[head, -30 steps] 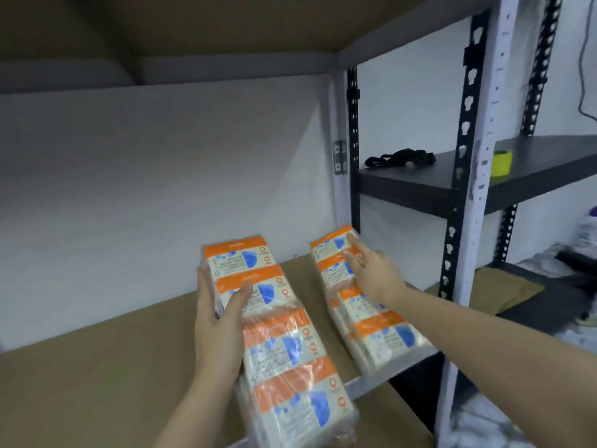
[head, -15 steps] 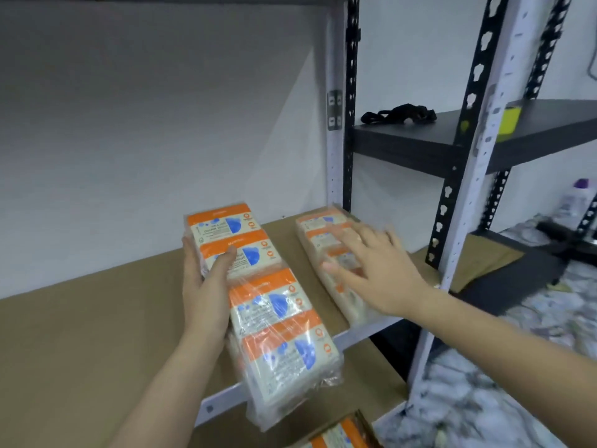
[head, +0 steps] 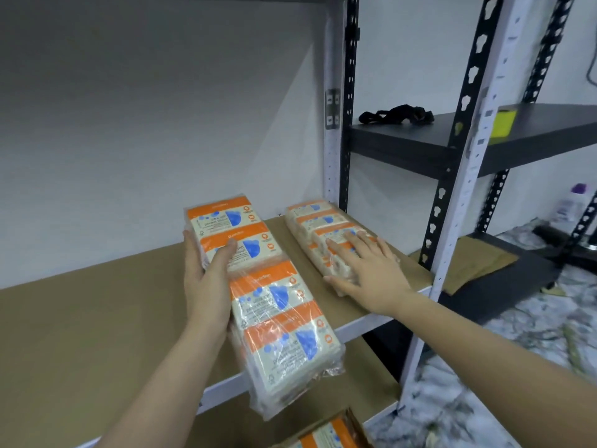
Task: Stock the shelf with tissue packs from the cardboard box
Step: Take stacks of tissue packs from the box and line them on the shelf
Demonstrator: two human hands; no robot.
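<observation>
A long plastic-wrapped multipack of pocket tissue packs (head: pixel 268 302) is being gripped along its left edge by the left hand (head: pixel 206 282), whose forearm is being extended up from the lower left of the view. The thumb is being laid over the printed top face of the multipack while the other fingers (head: pixel 190 253) are being curled around the side, their tips hidden beneath the wrap. The far end of this multipack is being held above the brown shelf board (head: pixel 97 302), beyond the fingertips, while its near end is being let hang out past the white front rail of the shelf, behind the wrist and toward the camera. To the right of these fingers, a second tissue multipack (head: pixel 318 226) is lying flat on the same board near the white corner upright (head: pixel 332 124). The right hand (head: pixel 365 270) is being pressed flat on its near end, with the fingers straight and spread wide and the thumb stretched out to the left along the pack's near edge; the right forearm is being reached in from the lower right. Below both hands, at the bottom edge of the view, more orange-banded tissue packs are being shown inside an open cardboard box (head: pixel 332 433), only partly visible.
</observation>
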